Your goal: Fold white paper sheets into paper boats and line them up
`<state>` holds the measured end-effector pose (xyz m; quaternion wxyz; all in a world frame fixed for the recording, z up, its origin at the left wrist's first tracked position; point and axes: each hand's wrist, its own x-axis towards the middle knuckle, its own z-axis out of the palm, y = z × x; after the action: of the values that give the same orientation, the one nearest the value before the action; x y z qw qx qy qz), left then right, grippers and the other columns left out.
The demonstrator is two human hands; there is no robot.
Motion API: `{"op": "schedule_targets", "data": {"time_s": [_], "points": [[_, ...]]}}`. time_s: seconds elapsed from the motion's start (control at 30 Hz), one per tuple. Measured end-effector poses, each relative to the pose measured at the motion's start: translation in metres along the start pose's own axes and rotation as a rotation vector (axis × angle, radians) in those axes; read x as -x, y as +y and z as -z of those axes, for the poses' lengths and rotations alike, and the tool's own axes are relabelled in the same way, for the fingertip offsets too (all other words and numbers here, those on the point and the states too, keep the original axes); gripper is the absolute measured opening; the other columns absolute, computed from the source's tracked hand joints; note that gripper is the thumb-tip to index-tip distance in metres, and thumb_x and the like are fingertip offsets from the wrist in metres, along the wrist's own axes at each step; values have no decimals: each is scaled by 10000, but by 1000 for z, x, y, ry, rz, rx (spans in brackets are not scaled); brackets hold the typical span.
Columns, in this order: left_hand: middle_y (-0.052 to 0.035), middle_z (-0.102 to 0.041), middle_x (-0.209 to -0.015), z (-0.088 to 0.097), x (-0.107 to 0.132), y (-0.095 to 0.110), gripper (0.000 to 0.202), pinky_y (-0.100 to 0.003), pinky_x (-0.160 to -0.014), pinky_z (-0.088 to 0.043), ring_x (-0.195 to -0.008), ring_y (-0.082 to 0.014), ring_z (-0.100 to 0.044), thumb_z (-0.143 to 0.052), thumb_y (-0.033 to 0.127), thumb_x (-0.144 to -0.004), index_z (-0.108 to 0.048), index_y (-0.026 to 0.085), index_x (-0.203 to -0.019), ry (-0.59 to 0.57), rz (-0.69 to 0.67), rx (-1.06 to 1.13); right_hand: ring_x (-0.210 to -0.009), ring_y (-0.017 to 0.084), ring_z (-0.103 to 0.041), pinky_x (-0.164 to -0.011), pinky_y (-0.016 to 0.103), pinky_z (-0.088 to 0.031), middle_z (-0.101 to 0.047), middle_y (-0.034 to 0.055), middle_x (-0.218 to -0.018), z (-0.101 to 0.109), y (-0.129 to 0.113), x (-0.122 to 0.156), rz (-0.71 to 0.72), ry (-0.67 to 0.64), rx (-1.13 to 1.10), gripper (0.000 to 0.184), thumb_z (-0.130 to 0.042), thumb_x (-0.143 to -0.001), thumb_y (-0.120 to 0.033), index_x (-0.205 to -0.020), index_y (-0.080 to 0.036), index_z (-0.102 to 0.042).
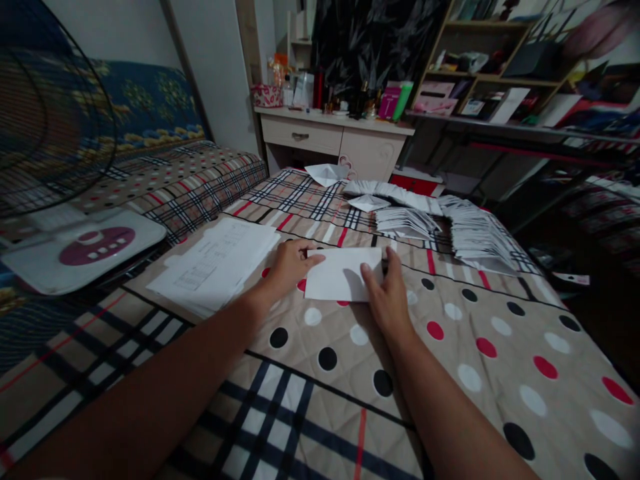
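A plain white paper rectangle [335,275], long edges running crosswise, is held over the dotted bedspread [303,343].

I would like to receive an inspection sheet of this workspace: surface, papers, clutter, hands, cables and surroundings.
Surface: patterned bedspread, lightly wrinkled.
Papers: white paper between the hands; printed sheets at left; folded stacks beyond, at right.
Clutter: small items crowd the cabinet.
Left hand: holds the white paper's left end.
Right hand: holds its right end.
Cables: nothing clearly seen.
Surroundings: fan at left, shelves at back right.
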<state>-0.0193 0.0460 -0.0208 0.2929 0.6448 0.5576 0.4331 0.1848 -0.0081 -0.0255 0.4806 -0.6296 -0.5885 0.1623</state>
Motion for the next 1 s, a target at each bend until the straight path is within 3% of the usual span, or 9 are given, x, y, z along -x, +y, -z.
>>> {"op": "schedule_targets", "data": {"time_s": [0.1,0.17,0.27,0.4,0.57,0.73,0.9,1.0], "points": [[-28,-682,-753,1,0,-3,316,-235,-585,-444,-638,-132,-598,-758,390,-675,-682,126,-831,98,79,340,-1194,255,-550,-959,413,-457,-530,165,-1359,1,-2,-5,-124,170,-354,608,-525,-866,-564,-1331,-178,-459],[-26,-684,-749,2,0,0,359,-229,-589,-453,-639,-126,-600,-777,426,-652,-682,122,-819,130,112,463,-938,205,-644,-735,330,-515,-621,115,-1173,2,-5,-5,-194,157,-518,568,-570,-834,-582,-1246,-197,-497],[-9,-659,-689,4,3,8,377,-208,-536,-421,-570,-96,-551,-800,442,-621,-680,121,-778,142,157,553,-579,121,-575,-500,236,-418,-652,16,-821,1,-13,-3,-263,21,-672,483,-683,-763,-551,-1054,-183,-568],[5,-625,-645,4,7,19,393,-185,-467,-362,-505,-63,-483,-821,445,-595,-665,121,-753,89,179,639,-426,71,-426,-417,206,-300,-554,-33,-527,1,-22,2,-293,-91,-704,364,-769,-695,-474,-675,-156,-595],[22,-602,-633,-2,14,26,428,-178,-438,-336,-459,-41,-434,-805,485,-622,-662,128,-809,4,188,721,-433,70,-480,-426,195,-338,-622,-4,-559,0,-25,3,-368,-6,-786,328,-806,-666,-404,-608,-149,-608],[-52,-707,-768,-8,23,28,383,-205,-552,-440,-607,-105,-595,-806,426,-642,-707,112,-836,-284,124,572,-451,74,-510,-447,195,-384,-637,-10,-580,0,-27,4,-406,62,-860,294,-819,-652,-376,-647,-147,-635],[-15,-648,-577,-11,28,27,292,-202,-481,-405,-481,-90,-533,-767,385,-692,-690,106,-740,-356,74,412,-440,73,-501,-436,198,-388,-633,-20,-579,-2,-36,10,-413,30,-859,296,-815,-653,-383,-649,-152,-630],[-13,-642,-577,-13,30,31,292,-195,-446,-380,-459,-83,-514,-741,394,-722,-691,112,-773,-368,61,432,-439,76,-509,-448,203,-410,-633,-16,-575,-7,-42,16,-388,-69,-875,292,-812,-666,-382,-665,-151,-632]]}}
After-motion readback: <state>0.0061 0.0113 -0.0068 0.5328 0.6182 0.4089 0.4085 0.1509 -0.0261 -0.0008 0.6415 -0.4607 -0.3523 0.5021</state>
